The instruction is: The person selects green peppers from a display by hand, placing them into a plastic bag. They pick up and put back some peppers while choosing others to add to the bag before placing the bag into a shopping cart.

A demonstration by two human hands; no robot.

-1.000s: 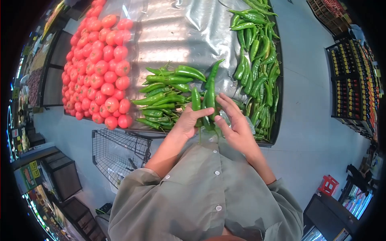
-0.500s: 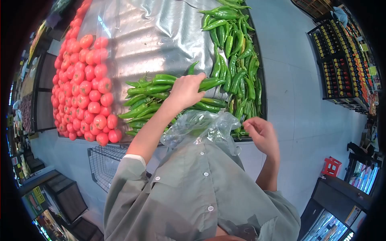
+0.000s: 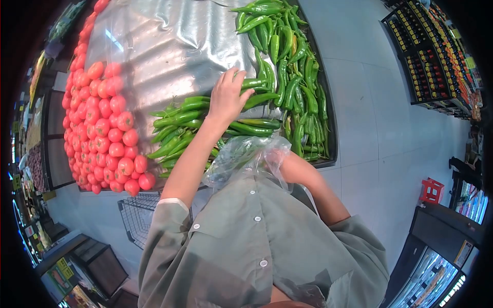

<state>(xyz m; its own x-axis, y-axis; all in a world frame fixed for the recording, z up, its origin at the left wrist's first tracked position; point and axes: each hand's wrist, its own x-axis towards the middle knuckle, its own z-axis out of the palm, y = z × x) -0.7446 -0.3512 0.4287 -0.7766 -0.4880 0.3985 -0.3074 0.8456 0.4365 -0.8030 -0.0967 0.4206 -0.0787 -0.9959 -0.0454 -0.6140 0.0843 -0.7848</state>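
A second ago I held both hands together at my chest with a few peppers upright between them. Now they are apart. My left hand [image 3: 225, 100] has gone out over the silver-lined worktop [image 3: 169, 46], farther than it was half a second ago. It lies on the green peppers [image 3: 257, 97] where the near pile meets the long heap at the right edge. Those upright peppers are no longer in either hand. The plastic bag [image 3: 246, 159] hangs crumpled and open-mouthed against my shirt [image 3: 246, 241], at the worktop's front edge. Green shows through the film, but I cannot tell whether those peppers are inside the bag or lying behind it.

My left hand shows only its back. The fingers [image 3: 237, 78] bend down over a pepper and touch it, but the palm hides whether they have closed round it. My right hand, which was out in the open to the side half a second ago, has slipped behind the bag. Only the right forearm [image 3: 313, 187] shows, so I cannot tell if that hand grips the plastic or is slack. The tomatoes [image 3: 108, 118] lie well apart at my left. My sleeve cuts off most of the wire basket [image 3: 134, 220] below the worktop.
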